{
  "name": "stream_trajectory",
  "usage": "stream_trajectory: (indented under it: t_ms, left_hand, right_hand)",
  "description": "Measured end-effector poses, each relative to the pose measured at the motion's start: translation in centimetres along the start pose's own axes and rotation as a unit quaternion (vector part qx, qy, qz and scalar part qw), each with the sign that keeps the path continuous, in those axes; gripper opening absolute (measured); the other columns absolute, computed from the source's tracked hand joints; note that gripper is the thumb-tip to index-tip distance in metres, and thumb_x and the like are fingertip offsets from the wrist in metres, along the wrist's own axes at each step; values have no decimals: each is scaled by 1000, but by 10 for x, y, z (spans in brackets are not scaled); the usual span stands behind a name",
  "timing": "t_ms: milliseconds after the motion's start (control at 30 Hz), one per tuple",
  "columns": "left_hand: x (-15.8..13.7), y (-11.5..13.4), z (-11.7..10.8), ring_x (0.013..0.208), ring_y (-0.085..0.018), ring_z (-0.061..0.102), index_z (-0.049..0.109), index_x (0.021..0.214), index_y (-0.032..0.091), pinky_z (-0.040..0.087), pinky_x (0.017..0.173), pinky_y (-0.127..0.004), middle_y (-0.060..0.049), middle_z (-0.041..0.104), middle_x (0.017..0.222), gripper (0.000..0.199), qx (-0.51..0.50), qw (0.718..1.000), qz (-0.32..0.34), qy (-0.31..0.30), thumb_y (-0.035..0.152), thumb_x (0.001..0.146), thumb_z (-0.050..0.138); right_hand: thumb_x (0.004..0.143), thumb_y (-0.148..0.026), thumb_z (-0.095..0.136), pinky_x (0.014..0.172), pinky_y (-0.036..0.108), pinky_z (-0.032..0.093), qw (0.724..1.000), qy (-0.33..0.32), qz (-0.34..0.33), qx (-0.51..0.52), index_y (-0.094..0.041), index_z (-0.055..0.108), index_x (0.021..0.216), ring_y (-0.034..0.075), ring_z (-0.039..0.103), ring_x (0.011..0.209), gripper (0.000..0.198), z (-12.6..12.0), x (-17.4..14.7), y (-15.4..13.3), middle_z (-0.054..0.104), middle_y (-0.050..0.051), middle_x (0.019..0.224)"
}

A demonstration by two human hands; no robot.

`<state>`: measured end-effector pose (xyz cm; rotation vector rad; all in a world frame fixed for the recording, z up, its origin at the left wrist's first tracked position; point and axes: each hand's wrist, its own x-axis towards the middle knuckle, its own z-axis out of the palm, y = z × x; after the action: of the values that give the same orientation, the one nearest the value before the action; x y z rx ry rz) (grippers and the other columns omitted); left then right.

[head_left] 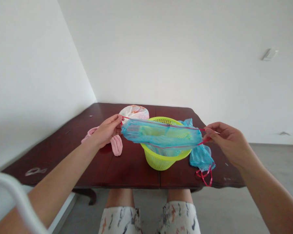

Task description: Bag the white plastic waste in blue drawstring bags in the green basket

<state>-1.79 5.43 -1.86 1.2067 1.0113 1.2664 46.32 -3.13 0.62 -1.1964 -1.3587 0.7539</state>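
Stretched between my two hands is a thin blue drawstring plastic bag (161,133) with red drawstrings along its mouth. My left hand (111,128) pinches the red string at the bag's left end. At the right end, my right hand (221,136) grips the other side of the red string between thumb and fingers. Below the bag stands a yellow-green plastic basket (161,162) with a perforated wall; the see-through film covers much of its opening. I cannot tell whether the bag touches the basket's rim.
Another blue bag (202,157) with a red string lies right of the basket. A white bag with orange print (134,112) sits behind, and a pink cloth (116,145) lies on the left. All rest on a dark red wooden table (132,169) near white walls.
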Motion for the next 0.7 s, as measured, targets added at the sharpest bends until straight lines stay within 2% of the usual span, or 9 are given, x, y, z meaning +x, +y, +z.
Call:
stream_trajectory:
  t_ms: [100,167,267,367,433,533,600,633,700]
  left_hand:
    - [4,1,2,74,-17,73,71,99,22,62,66,-25,-1,76,87,55,85,996,20,16,69,90,98]
    - [5,6,4,80,-17,75,73,95,20,63,71,-25,-2,77,91,52,99,994,45,19,65,91,99]
    - [6,18,6,83,-15,75,75,94,18,66,80,-25,-2,76,91,37,-8,999,48,22,48,98,97]
    - [4,31,8,86,-15,79,78,98,15,71,89,-28,-5,80,94,16,-143,989,-5,36,26,110,82]
    - [2,37,10,83,-14,81,78,97,14,74,89,-29,-4,79,90,20,-202,978,-28,43,17,115,70]
    - [-3,43,15,65,-11,73,74,93,16,74,78,-27,4,64,70,26,-260,965,-31,25,15,117,65]
    - [-6,44,19,59,-11,67,73,91,17,73,73,-26,7,56,64,27,-278,960,-18,10,18,118,66]
    - [-7,43,22,60,-10,67,73,92,18,72,73,-25,6,58,65,26,-278,960,-5,7,18,117,68]
    - [-9,42,27,69,-10,72,76,96,19,72,76,-23,3,71,78,19,-262,964,33,15,18,114,73]
  right_hand:
    - [84,-62,109,71,23,72,991,-1,49,123,-27,84,99,15,76,74,46,-6,-2,-6,76,1,83]
    - [84,-55,110,71,20,72,978,-10,65,200,-28,86,101,10,68,66,40,-9,-3,-10,71,-2,83]
    - [86,-41,109,70,14,70,957,-28,81,278,-29,90,108,4,50,57,32,-11,-4,-13,69,-4,92]
    - [90,-28,100,68,10,67,945,-38,91,313,-30,91,120,4,41,58,31,-7,-8,-13,74,-2,106]
    - [94,-24,93,64,9,63,938,-33,92,332,-29,91,127,6,39,61,34,-1,-13,-11,75,0,112]
    - [95,-20,84,62,10,60,927,-18,87,364,-27,91,132,9,43,67,38,9,-21,-4,75,4,114]
    - [96,-20,80,61,13,61,924,-5,80,374,-29,91,133,11,44,69,40,15,-24,4,76,5,118]
    - [96,-20,80,59,14,60,925,1,75,373,-31,91,134,12,44,69,41,17,-25,8,77,6,121]
    - [95,-22,82,51,16,57,931,6,57,360,-37,91,133,13,43,67,42,21,-27,16,80,6,132]
